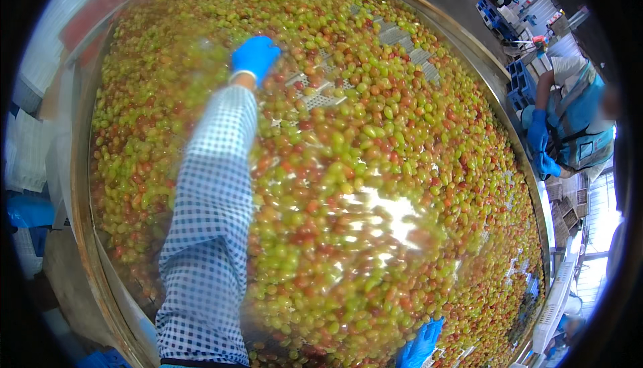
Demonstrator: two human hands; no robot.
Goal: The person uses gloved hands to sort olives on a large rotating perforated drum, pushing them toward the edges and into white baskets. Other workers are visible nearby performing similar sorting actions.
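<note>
Small oval green and red fruits, like grapes (371, 131), are spread over a large perforated metal bed (321, 96) with a raised rim. My left hand (256, 59), in a blue glove, reaches far across at the upper left, just over or on the fruit. Its fingers look curled, and whether they hold anything is hidden. A checked blue and white sleeve covers that arm. At the bottom edge, right of centre, my right hand (421, 344) in a blue glove is partly cut off by the picture's edge, low over the fruit. Glare and blur cover part of the fruit below centre.
The bed's rim (83, 182) curves along the left. Beyond the right rim stands a person (577, 116) with blue-gloved hands together. Blue crates (520, 86) are behind, a white slotted tray (552, 307) lies at lower right, and a blue bundle (30, 211) is at far left.
</note>
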